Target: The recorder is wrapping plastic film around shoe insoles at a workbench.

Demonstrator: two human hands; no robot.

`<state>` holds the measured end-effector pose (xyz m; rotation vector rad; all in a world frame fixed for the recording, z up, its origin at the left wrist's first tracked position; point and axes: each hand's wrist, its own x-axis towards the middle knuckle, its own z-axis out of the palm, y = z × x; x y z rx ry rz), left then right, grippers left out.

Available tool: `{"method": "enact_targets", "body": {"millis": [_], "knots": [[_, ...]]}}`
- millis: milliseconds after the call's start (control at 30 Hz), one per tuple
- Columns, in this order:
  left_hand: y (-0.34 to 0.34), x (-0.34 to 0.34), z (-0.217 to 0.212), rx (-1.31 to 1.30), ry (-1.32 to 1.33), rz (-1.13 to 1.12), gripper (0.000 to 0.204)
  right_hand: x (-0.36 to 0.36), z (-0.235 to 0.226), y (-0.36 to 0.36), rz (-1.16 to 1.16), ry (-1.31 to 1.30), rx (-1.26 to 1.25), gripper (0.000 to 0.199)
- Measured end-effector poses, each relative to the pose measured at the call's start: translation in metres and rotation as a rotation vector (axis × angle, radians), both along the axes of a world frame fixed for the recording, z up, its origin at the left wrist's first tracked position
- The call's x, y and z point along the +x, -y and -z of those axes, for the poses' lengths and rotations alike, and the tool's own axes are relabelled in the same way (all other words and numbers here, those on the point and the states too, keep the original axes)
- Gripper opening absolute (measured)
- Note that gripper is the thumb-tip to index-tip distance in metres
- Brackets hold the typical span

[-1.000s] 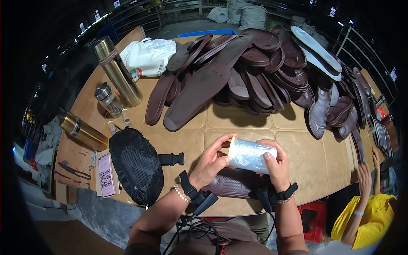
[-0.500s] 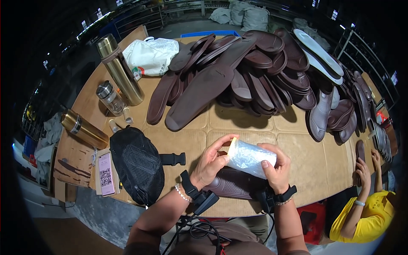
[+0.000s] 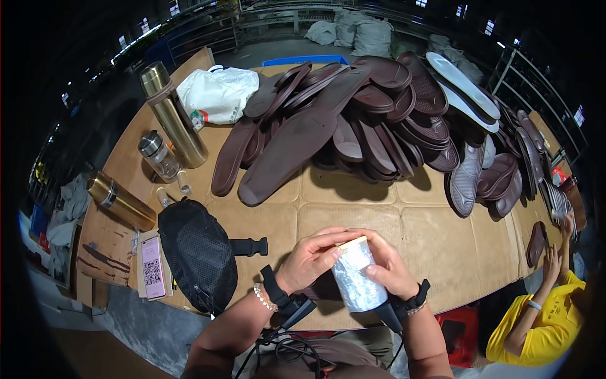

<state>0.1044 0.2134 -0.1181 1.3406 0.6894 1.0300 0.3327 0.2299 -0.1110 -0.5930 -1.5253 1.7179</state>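
Both forearms rise from the lower edge and angle inward, so the two hands meet close together near the middle of the view. The left hand (image 3: pixel 310 259) lies palm down, its fingers (image 3: pixel 331 243) curled over to the right and the thumb pressed inward. The right hand (image 3: pixel 386 265) faces it from the other side, fingers wrapped round and the thumb pointing left. Each wrist wears a dark strap; the left also carries a pale beaded bracelet.
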Motion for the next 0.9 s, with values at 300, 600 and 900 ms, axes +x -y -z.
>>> {"method": "enact_targets", "body": {"millis": [300,600,900], "knots": [[0.001,0.002,0.005,0.358,-0.059,-0.47,0.026,-0.006,0.001,0.0,0.169,-0.055,0.047,0.074],[0.007,0.01,-0.003,0.299,-0.027,-0.536,0.019,-0.01,0.008,0.002,0.334,0.125,0.381,0.075],[0.016,0.014,-0.017,0.359,-0.032,-0.583,0.021,-0.011,0.016,0.002,0.549,0.249,0.818,0.073]]}}
